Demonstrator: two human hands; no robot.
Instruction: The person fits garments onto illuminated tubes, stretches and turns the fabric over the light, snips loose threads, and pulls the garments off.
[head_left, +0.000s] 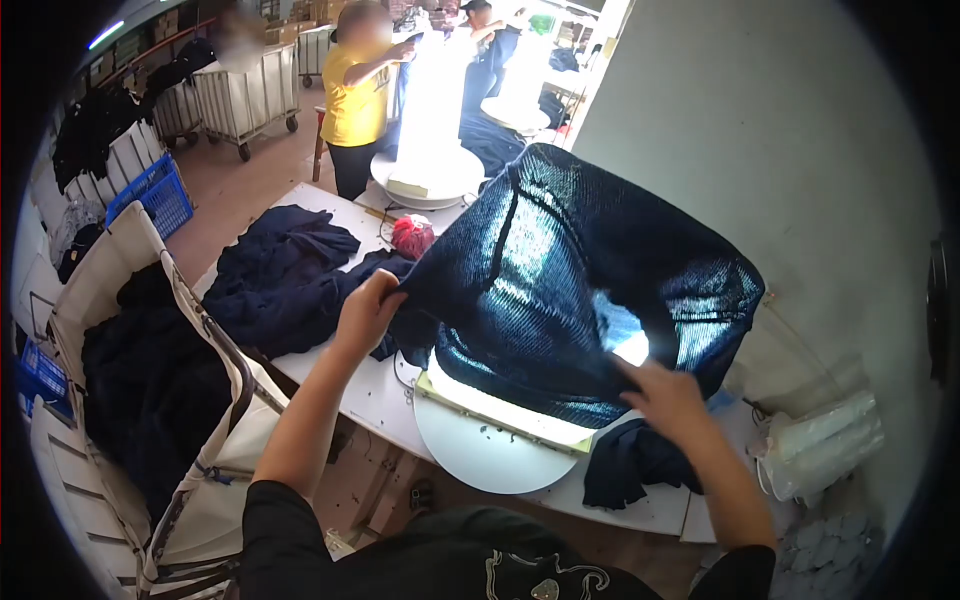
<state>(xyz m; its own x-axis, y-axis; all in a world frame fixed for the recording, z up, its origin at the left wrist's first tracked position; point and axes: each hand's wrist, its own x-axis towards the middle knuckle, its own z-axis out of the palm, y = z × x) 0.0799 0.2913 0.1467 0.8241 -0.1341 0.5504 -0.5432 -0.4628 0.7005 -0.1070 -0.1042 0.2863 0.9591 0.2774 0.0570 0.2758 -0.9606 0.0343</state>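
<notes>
A dark navy ribbed knit garment (640, 220) is stretched over a brightly lit white lamp (500, 402) on a round white base (490, 465). Light shines through the knit and out of an opening near its middle. At the garment's left edge, my left hand (368, 312) is closed, pinching a fold. My right hand (668, 402) is at the near side, its fingers closed on the fabric beside the bright opening; the fingertips are partly blurred. Another piece of dark cloth (640, 465) lies on the table below my right hand.
Dark garments (285, 265) lie piled on the white table (345, 395), near a red ball of yarn (412, 236). A cloth-sided cart (150, 245) with dark garments stands left. Beyond, a person in a yellow shirt (355, 100) stands at another lamp (432, 110). A wall (770, 130) rises right.
</notes>
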